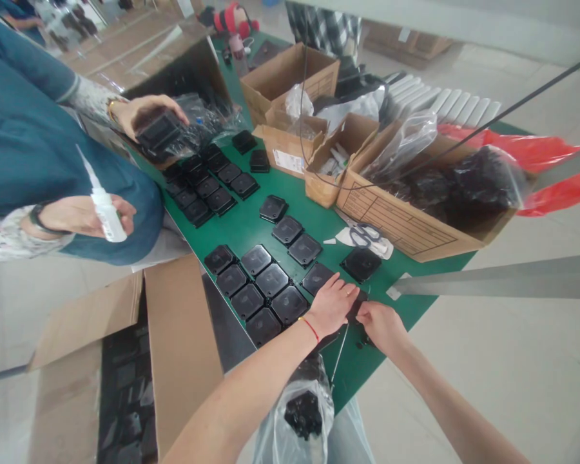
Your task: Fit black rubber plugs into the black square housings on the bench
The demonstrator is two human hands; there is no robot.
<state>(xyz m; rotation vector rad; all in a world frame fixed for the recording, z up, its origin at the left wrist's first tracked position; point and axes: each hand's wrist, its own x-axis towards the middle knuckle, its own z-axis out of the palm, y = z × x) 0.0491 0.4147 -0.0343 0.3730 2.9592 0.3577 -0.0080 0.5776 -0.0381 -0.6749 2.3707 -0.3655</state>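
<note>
My left hand (pixel 332 303) lies over a black square plastic part (pixel 355 308) at the near edge of the green table (pixel 244 225), fingers curled on it, a red string round the wrist. My right hand (pixel 377 322) is closed beside it, touching the same part; a thin metal tool (pixel 339 354) hangs down between the hands, and I cannot tell which hand holds it. Several black square parts (pixel 263 283) lie in rows just left of my hands. One more part (pixel 361 263) lies just beyond my fingers.
A co-worker in blue at the left holds a black part (pixel 158 132) in one hand and a small white bottle (pixel 105 209) in the other. Cardboard boxes (pixel 396 219) line the far side, scissors (pixel 362 235) beside them. An open carton (pixel 125 386) stands below, left of a plastic bag (pixel 303 409).
</note>
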